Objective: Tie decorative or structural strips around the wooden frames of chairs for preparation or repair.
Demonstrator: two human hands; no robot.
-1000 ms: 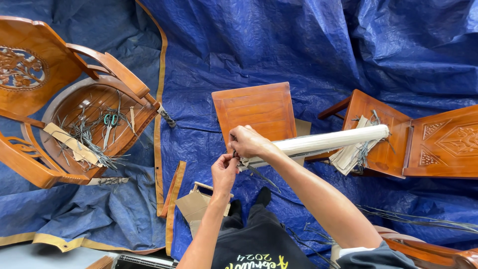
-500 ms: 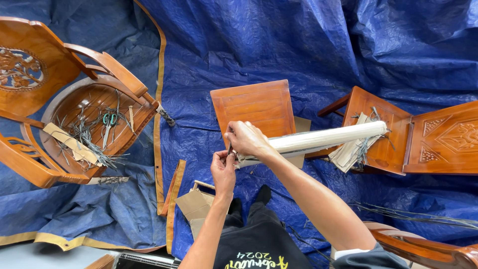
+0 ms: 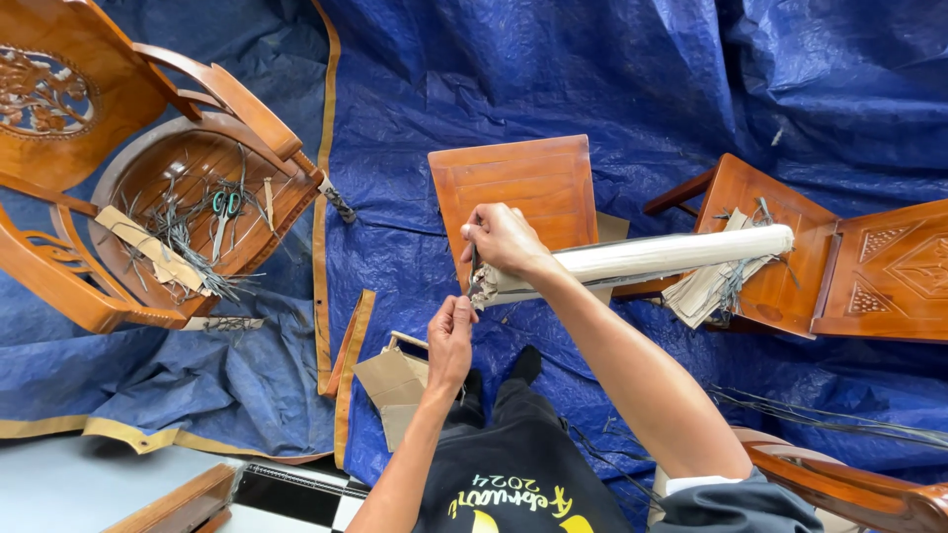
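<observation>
A long cream paper-wrapped roll lies across from a small wooden stool to a carved wooden chair seat on the right. My right hand grips the roll's near end, fingers closed, with a thin dark strip poking out by the fingers. Just below it, my left hand is pinched shut near the torn wrapping at that end; what it pinches is too small to tell.
A blue tarpaulin covers the floor. At left stands a carved wooden armchair whose round seat holds green-handled scissors, cut strips and cardboard. Folded cardboard lies by my knees. Another wooden piece is at the lower right.
My right hand has shifted slightly on the roll's near end. My left hand has stayed just below it. The roll has barely moved.
</observation>
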